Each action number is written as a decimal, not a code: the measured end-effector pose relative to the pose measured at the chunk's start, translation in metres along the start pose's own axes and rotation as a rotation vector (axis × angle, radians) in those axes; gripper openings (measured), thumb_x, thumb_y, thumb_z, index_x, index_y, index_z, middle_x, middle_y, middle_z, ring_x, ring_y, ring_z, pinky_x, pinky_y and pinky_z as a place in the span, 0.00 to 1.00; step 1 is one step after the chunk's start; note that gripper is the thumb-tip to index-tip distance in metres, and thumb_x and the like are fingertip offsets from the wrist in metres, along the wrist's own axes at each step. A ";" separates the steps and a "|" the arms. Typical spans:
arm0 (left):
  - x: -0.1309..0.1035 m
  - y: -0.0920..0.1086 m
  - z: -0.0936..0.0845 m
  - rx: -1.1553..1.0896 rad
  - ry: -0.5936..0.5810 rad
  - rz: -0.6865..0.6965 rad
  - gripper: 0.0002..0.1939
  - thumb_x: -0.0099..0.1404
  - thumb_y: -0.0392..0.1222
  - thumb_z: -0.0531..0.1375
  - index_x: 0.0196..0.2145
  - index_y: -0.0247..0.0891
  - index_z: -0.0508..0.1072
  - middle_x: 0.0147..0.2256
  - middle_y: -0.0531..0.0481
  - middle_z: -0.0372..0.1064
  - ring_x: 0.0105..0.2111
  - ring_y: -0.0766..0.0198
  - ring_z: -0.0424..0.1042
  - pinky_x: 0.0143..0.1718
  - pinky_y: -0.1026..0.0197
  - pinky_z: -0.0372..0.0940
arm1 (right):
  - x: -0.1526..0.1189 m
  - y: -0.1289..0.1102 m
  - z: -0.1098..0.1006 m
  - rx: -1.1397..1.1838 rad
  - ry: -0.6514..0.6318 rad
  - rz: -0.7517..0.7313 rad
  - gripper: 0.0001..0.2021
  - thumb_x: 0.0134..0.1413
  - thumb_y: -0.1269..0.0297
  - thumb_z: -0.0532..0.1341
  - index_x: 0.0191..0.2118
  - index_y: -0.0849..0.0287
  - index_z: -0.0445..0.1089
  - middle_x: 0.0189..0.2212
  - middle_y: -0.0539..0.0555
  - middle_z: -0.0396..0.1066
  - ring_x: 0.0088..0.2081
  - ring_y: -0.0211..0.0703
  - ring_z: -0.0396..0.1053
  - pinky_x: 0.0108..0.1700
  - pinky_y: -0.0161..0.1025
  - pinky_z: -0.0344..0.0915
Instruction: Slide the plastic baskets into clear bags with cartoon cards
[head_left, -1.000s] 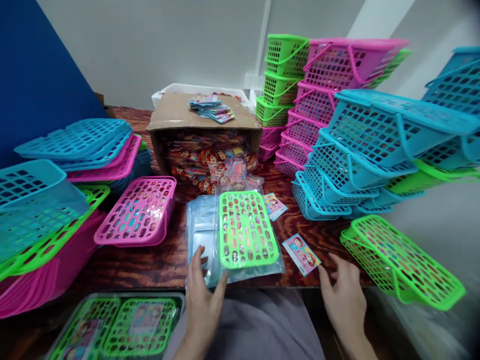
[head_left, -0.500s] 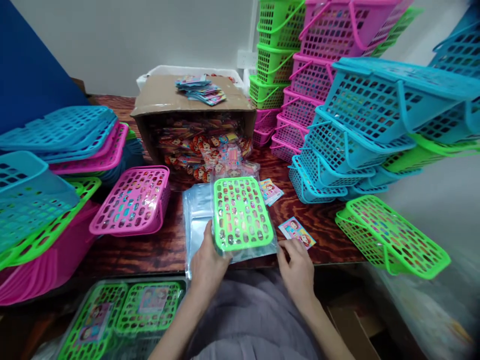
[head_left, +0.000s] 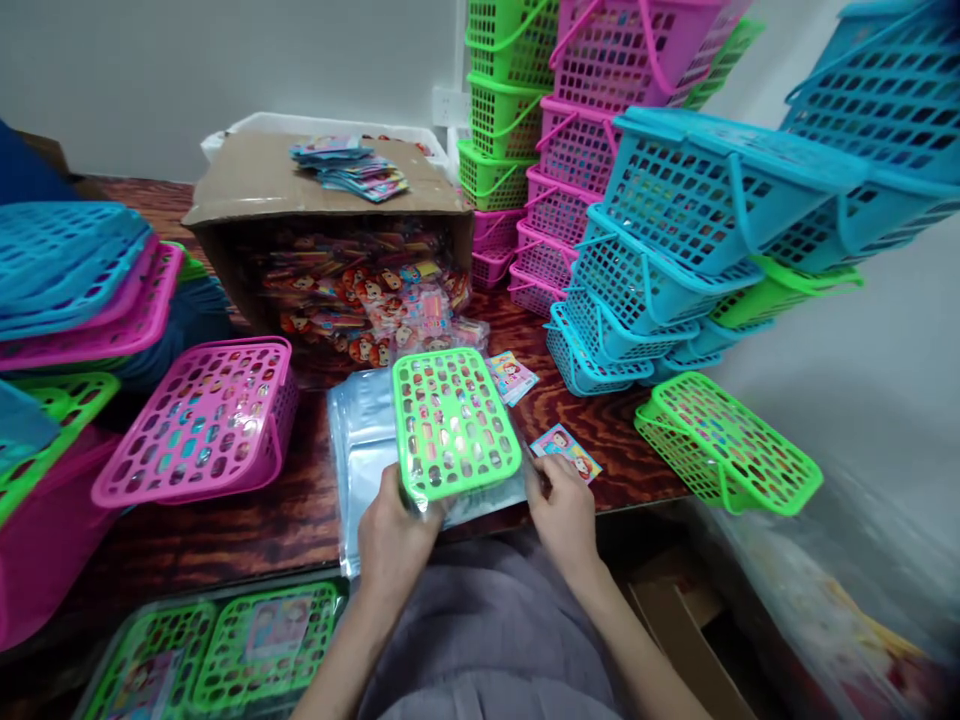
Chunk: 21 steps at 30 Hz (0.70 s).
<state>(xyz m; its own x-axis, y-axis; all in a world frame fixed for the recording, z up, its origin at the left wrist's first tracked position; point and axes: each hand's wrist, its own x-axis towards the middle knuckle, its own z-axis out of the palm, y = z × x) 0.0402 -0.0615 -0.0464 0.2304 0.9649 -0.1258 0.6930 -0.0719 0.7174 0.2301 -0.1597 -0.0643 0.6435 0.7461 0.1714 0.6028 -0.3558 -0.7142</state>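
A lidded bright green basket (head_left: pixel 456 425), with small packed things showing through its holes, lies in clear plastic in front of me. My left hand (head_left: pixel 396 530) is closed on its near left corner, gripping basket and film together. At the right side, my right hand (head_left: pixel 564 505) pinches the edge of the clear plastic bag (head_left: pixel 531 465); its fingertips are partly hidden. Under the basket rests a stack of flat silvery-clear bags (head_left: pixel 364 450). A printed picture card (head_left: pixel 566 452) lies just beyond my right hand, and another card (head_left: pixel 511 376) sits behind it.
An open cardboard box (head_left: pixel 247 195) of small packets stands behind, with cards (head_left: pixel 349 168) on top. At left are a pink basket (head_left: pixel 202 425) and stacked lids (head_left: pixel 67 265). Filled blue baskets (head_left: pixel 675 200) tower at right, near a green basket (head_left: pixel 731 445). Bagged green baskets (head_left: pixel 262 640) sit below the table edge.
My view has turned a little to the right, so the scene sits further left. My right hand has lifted the bag's right edge slightly; my left hand keeps its grip on the basket.
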 end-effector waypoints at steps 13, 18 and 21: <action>0.002 0.009 0.004 -0.034 0.055 0.008 0.20 0.58 0.58 0.65 0.38 0.44 0.66 0.28 0.55 0.71 0.28 0.57 0.70 0.30 0.63 0.56 | 0.008 -0.001 0.010 0.054 0.035 0.184 0.09 0.53 0.57 0.57 0.26 0.55 0.63 0.28 0.52 0.67 0.32 0.46 0.64 0.35 0.39 0.57; 0.002 0.010 0.004 -0.065 0.071 0.000 0.19 0.57 0.57 0.65 0.38 0.44 0.66 0.27 0.56 0.70 0.28 0.58 0.70 0.30 0.63 0.57 | -0.002 0.005 0.000 0.012 -0.056 0.142 0.13 0.55 0.58 0.57 0.22 0.55 0.63 0.21 0.49 0.65 0.25 0.41 0.60 0.30 0.38 0.53; -0.002 0.004 0.007 -0.044 0.064 -0.020 0.16 0.58 0.51 0.65 0.39 0.43 0.66 0.28 0.55 0.71 0.29 0.56 0.71 0.31 0.62 0.57 | -0.011 0.011 -0.001 0.010 -0.125 0.106 0.17 0.59 0.56 0.55 0.21 0.56 0.64 0.19 0.48 0.65 0.24 0.41 0.63 0.29 0.36 0.55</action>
<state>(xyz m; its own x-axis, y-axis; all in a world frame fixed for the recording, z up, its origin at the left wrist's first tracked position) 0.0473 -0.0654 -0.0482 0.1718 0.9803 -0.0977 0.6660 -0.0426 0.7447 0.2303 -0.1721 -0.0737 0.6391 0.7691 0.0090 0.5291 -0.4311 -0.7309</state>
